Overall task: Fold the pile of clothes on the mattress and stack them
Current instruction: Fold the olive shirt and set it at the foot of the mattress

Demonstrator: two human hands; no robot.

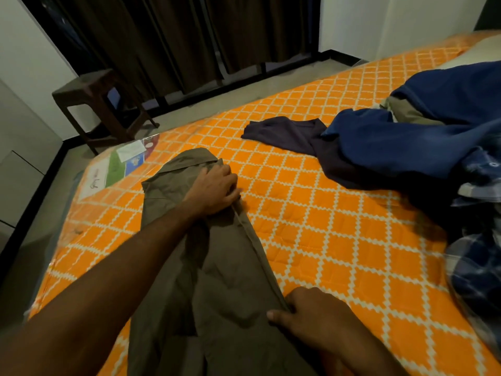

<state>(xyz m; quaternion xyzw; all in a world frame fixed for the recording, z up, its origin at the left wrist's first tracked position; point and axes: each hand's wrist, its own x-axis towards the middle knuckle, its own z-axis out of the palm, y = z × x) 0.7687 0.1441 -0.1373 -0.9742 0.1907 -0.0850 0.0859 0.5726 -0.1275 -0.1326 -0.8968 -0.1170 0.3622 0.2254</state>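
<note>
My left hand [214, 189] and right hand [311, 310] pinch the olive shirt [230, 267] along its folded edge; light, limp cloth, best held at seams.

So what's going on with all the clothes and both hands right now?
Olive-brown shirt: spread on the mattress, partly folded lengthwise.
Left hand: grips the shirt near its collar.
Right hand: pinches the shirt's folded edge.
Dark purple garment: lying loose, unfolded.
Blue garment: crumpled in the pile.
Plaid shirt: crumpled, unfolded.
Curtains: drawn shut.
</note>
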